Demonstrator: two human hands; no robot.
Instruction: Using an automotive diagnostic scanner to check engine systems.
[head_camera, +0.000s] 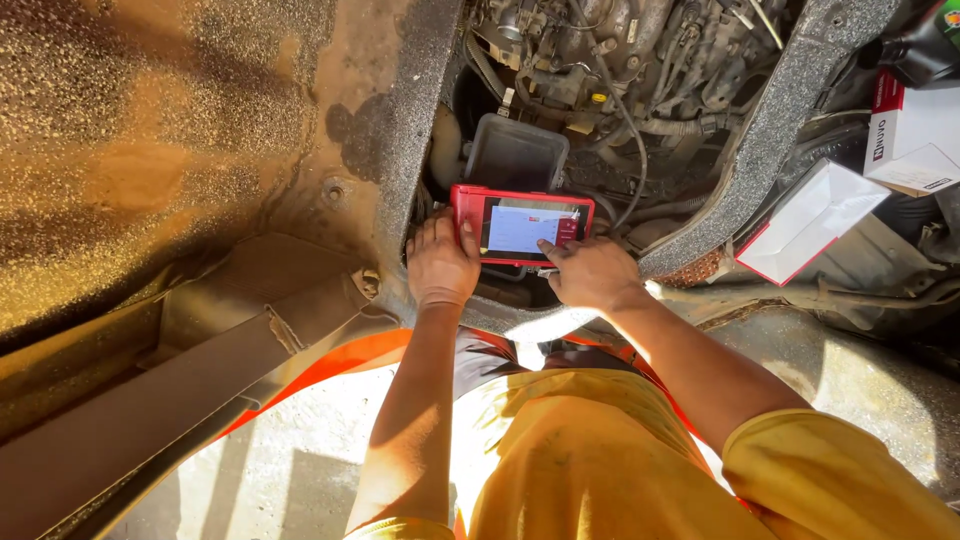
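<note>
Gripping the red tablet (521, 224), left hand (441, 262) hides its edge; right hand's (592, 272) forefinger touches the screen.

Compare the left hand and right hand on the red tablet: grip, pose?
The left hand clasps the red tablet at its left edge, thumb on the frame; the right hand grips nothing and points its index finger onto the lit screen. The left hand's fingers are curled around the edge; the right hand's are loosely bent below the tablet. Both are bare and touch the tablet over the engine bay.
</note>
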